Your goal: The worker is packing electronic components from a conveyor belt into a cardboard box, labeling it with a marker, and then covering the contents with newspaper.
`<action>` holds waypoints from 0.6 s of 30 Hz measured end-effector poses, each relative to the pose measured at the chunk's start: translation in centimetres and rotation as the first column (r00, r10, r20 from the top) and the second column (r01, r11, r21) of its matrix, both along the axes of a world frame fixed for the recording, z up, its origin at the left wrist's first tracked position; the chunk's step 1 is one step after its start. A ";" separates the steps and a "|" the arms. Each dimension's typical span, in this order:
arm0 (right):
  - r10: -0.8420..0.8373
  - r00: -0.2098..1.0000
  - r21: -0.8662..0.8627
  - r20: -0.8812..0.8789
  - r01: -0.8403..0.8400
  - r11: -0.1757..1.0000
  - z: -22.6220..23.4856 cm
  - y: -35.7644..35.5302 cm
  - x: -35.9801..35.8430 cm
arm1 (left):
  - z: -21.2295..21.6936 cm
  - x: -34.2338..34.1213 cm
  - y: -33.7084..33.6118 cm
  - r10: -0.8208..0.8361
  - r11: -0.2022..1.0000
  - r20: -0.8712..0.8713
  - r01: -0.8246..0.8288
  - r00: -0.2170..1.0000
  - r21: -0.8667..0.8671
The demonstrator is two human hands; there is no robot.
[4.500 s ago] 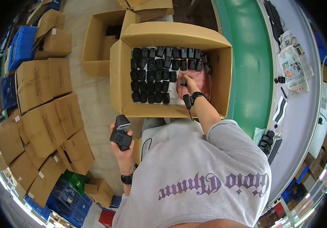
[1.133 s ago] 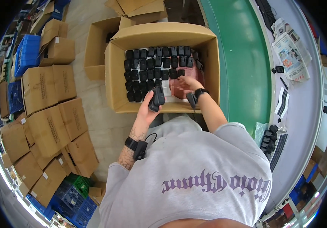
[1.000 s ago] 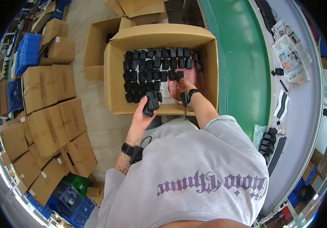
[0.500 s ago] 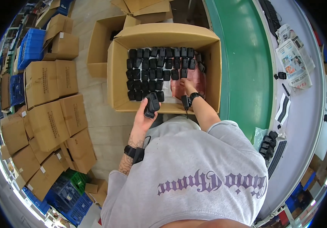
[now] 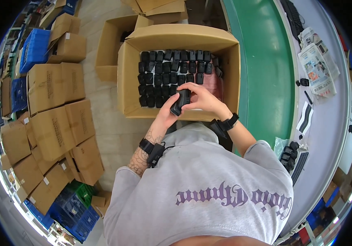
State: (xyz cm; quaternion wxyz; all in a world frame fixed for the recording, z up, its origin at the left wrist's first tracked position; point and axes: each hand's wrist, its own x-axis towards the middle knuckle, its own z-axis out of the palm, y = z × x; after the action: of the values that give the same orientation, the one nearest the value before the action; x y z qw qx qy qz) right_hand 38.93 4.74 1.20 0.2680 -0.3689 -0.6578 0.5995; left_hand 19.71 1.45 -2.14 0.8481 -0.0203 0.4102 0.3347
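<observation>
Over the near side of an open cardboard box [image 5: 232, 78], my left hand [image 5: 166, 117] grips a black block-shaped plastic unit [image 5: 181, 102] from its left. My right hand [image 5: 205, 100] closes on the same unit from the right, thumb and fingers at its edges. Whether it is one piece or two stacked together, I cannot tell. Below, several rows of similar black units [image 5: 158, 79] stand in the box. A pink sheet [image 5: 212, 85] lies at the box's right side, partly covered by my right hand.
Stacked cartons [image 5: 47, 90] and blue crates [image 5: 36, 47] line the left. Another open carton [image 5: 107, 49] stands behind the box. Along the right run a green surface [image 5: 262, 65] and a pale bench with newspapers [image 5: 317, 67], a keyboard and more black units [image 5: 289, 156].
My right hand has left the units in the box and come back to the held unit, now gripping it too. My left hand has moved right and slightly up with the unit.
</observation>
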 end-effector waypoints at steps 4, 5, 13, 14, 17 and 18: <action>-0.035 0.999 0.042 0.026 0.034 0.999 0.1 -0.2 -0.1 | -0.5 0.0 -0.2 -0.032 0.997 -0.011 0.031 0.999 -0.077; -0.031 0.999 0.070 0.022 0.030 0.997 -0.2 -0.3 -0.1 | -0.7 -0.1 -0.5 -0.011 0.997 0.020 0.012 1.000 -0.080; -0.641 0.500 0.375 0.583 0.534 0.758 -20.2 4.1 6.1 | -0.8 -4.3 -1.7 0.165 0.983 0.216 -0.141 0.962 -0.121; -0.618 0.466 0.377 0.634 0.511 0.772 -22.2 3.6 6.6 | -0.4 -4.5 -1.8 0.155 0.984 0.219 -0.131 0.963 -0.120; -0.583 0.483 0.385 0.653 0.451 0.805 -23.6 3.3 6.3 | 0.6 -6.1 -3.0 0.252 0.965 0.176 -0.233 0.951 -0.124; -0.580 0.518 0.400 0.629 0.424 0.812 -23.8 3.1 6.0 | 0.9 -6.7 -3.7 0.258 0.963 0.171 -0.239 0.951 -0.123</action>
State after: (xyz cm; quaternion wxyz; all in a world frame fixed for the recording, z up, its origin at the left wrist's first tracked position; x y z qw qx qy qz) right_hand 44.94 7.80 -22.56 0.1815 -0.7212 -0.6275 0.2305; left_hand 13.03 -2.22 -1.25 0.8316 -0.1459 0.3397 0.4145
